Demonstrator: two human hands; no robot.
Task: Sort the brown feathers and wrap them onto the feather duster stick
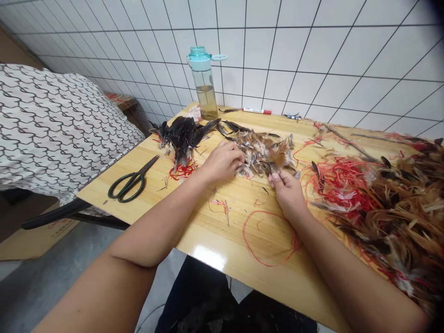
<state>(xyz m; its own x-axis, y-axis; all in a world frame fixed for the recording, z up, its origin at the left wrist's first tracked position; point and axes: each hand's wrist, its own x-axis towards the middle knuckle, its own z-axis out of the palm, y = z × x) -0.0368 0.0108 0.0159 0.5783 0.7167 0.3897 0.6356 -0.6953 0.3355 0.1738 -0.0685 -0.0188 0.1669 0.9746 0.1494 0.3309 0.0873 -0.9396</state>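
Right hand [287, 188] at feathers [262, 150], inside table edge [243, 279]

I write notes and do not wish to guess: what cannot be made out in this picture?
Head view:
Left hand: its own curled fingers hide what its fingertips touch.
Right hand: its thumb partly covers whatever may be held at the brown feathers.
Large feather pile: cut off by the right edge.
Patterned cloth: cut off by the left edge.
Red-and-white marker: print too small to read.
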